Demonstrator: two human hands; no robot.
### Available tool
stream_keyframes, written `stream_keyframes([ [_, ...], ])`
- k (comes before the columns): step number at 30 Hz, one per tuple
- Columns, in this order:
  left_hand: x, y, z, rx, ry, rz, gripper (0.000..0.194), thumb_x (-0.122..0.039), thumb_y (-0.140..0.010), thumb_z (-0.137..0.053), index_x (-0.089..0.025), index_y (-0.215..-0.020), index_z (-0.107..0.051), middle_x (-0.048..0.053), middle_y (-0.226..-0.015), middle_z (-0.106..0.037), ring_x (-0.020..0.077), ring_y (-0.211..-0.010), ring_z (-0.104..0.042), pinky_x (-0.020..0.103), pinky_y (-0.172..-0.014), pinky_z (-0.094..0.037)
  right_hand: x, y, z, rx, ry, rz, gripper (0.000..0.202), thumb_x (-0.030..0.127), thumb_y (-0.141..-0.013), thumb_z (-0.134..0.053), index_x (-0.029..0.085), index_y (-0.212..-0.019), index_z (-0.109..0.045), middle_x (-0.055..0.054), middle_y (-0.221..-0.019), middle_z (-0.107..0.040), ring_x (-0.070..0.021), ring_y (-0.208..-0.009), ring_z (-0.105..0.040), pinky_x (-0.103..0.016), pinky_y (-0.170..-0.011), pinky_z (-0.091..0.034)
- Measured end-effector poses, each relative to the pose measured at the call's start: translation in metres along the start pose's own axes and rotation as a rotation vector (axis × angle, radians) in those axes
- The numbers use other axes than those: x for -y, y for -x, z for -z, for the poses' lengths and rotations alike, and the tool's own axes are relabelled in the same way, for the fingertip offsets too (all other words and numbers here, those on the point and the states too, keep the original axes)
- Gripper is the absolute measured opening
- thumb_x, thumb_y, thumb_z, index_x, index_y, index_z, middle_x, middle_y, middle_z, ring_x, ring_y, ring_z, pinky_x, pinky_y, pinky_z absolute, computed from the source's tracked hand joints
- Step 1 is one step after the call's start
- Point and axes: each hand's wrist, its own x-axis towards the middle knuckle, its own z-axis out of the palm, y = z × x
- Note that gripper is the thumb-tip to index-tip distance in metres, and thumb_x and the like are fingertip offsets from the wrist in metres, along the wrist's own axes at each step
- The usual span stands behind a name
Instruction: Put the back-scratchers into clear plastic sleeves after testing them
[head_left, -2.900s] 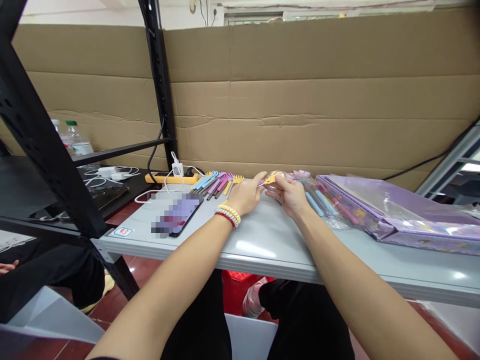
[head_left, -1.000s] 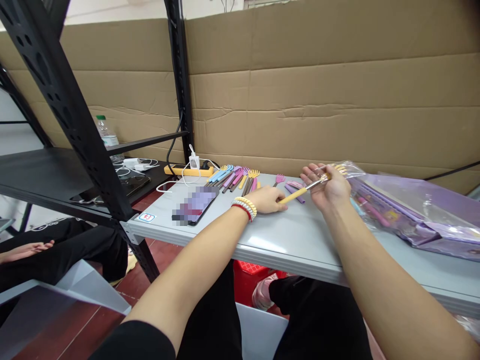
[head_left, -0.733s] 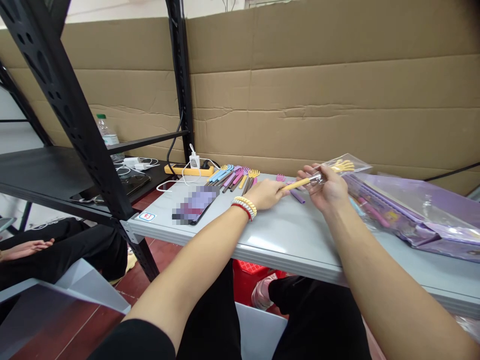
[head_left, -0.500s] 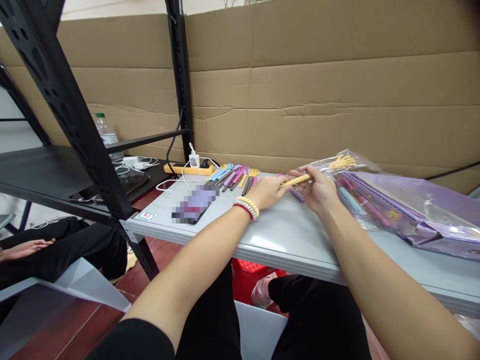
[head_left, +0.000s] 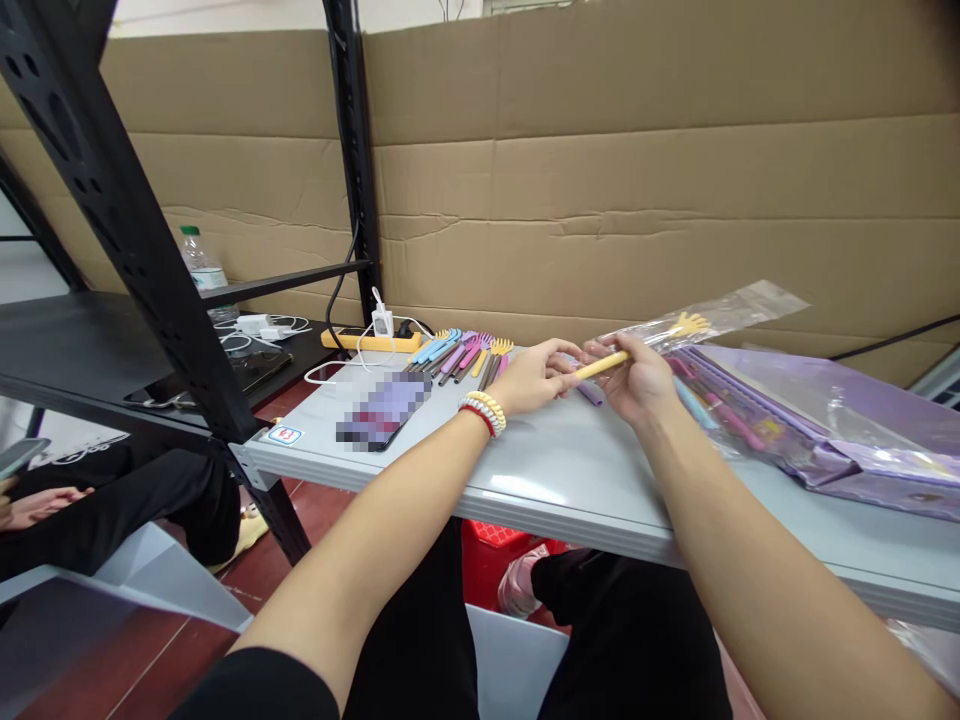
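Note:
A yellow back scratcher (head_left: 602,365) with a small hand-shaped head lies slanted between my hands above the table. Its head and upper part sit inside a clear plastic bag (head_left: 757,300), while the lower handle sticks out. My right hand (head_left: 637,380) is closed around the bagged middle. At the handle's lower end, the fingers of my left hand (head_left: 536,377) pinch the tip. Several back scratchers (head_left: 469,352) in blue, purple, pink and yellow lie in a row behind my left hand. Another purple handle (head_left: 590,393) rests on the table under my hands, partly hidden.
A phone (head_left: 386,412) lies on the grey table (head_left: 555,470), left of my arms. Purple packaging (head_left: 840,420) holding colourful items occupies the right side. Behind stand a yellow power strip (head_left: 371,341) and a cardboard wall (head_left: 637,160). A black shelf post (head_left: 150,220) rises at left, near a seated person.
The bag now stretches out straighter to the upper right beyond the scratcher's head. My left hand has shifted slightly toward the handle's end, with its fingers more raised.

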Motion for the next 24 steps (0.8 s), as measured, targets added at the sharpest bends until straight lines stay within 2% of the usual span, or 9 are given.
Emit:
stream_keyframes([
  [3, 0.001, -0.001, 0.0, -0.062, -0.084, -0.041, 0.029, -0.018, -0.078, -0.064, -0.015, -0.105, -0.055, -0.003, -0.07, -0.061, 0.0082, -0.062, -0.057, 0.023, -0.063, -0.045, -0.005, 0.005, -0.006, 0.073, 0.046, -0.055, 0.013, 0.023, -0.08, -0.053, 0.016, -0.069, -0.057, -0.004, -0.063, -0.066, -0.0146, -0.056, -0.063, -0.024, -0.048, -0.053],
  [6, 0.002, -0.001, 0.002, -0.131, -0.297, -0.06, 0.03, -0.026, -0.076, -0.067, -0.017, -0.103, -0.057, -0.004, -0.067, -0.06, 0.0099, -0.064, -0.057, 0.023, -0.065, -0.043, -0.012, 0.01, -0.012, 0.176, 0.11, -0.099, 0.012, 0.023, -0.078, -0.056, 0.015, -0.07, -0.059, -0.004, -0.061, -0.066, -0.0124, -0.048, -0.058, -0.024, -0.046, -0.051],
  [10, 0.003, 0.0, 0.004, -0.195, -0.54, -0.026, 0.03, -0.038, -0.078, -0.064, -0.018, -0.1, -0.06, -0.003, -0.065, -0.06, 0.0121, -0.065, -0.056, 0.023, -0.063, -0.04, -0.017, 0.013, -0.015, 0.254, 0.198, -0.151, 0.009, 0.023, -0.077, -0.062, 0.015, -0.077, -0.063, -0.005, -0.067, -0.068, -0.0138, -0.05, -0.06, -0.028, -0.05, -0.055],
  [13, 0.002, 0.001, 0.005, -0.174, -0.585, -0.039, 0.032, -0.041, -0.078, -0.061, -0.018, -0.1, -0.06, -0.003, -0.065, -0.059, 0.0119, -0.063, -0.054, 0.023, -0.063, -0.039, -0.015, 0.012, -0.012, 0.234, 0.204, -0.16, 0.01, 0.024, -0.078, -0.061, 0.015, -0.074, -0.062, -0.005, -0.064, -0.067, -0.0147, -0.049, -0.06, -0.029, -0.048, -0.054],
  [15, 0.002, 0.002, 0.006, -0.137, -0.607, -0.076, 0.026, -0.035, -0.077, -0.06, -0.019, -0.097, -0.062, -0.004, -0.064, -0.058, 0.0113, -0.062, -0.052, 0.023, -0.063, -0.038, -0.013, 0.01, -0.01, 0.203, 0.191, -0.172, 0.013, 0.023, -0.079, -0.058, 0.015, -0.07, -0.059, -0.005, -0.059, -0.066, -0.0152, -0.048, -0.06, -0.028, -0.047, -0.054],
  [19, 0.004, 0.003, 0.006, -0.086, -0.671, -0.163, 0.011, -0.026, -0.073, -0.058, -0.019, -0.076, -0.065, -0.002, -0.067, -0.057, 0.0113, -0.064, -0.05, 0.023, -0.063, -0.037, -0.01, 0.006, -0.005, 0.129, 0.184, -0.212, 0.015, 0.022, -0.08, -0.054, 0.016, -0.066, -0.056, -0.004, -0.055, -0.064, -0.0154, -0.046, -0.06, -0.028, -0.045, -0.053],
  [24, 0.008, 0.001, 0.007, -0.063, -0.664, -0.194, 0.014, -0.032, -0.074, -0.063, -0.019, -0.07, -0.064, -0.001, -0.072, -0.058, 0.0117, -0.068, -0.05, 0.023, -0.063, -0.037, -0.011, 0.004, -0.002, 0.173, 0.237, -0.267, 0.015, 0.023, -0.079, -0.053, 0.015, -0.066, -0.056, -0.004, -0.053, -0.063, -0.0144, -0.041, -0.057, -0.026, -0.041, -0.05],
])
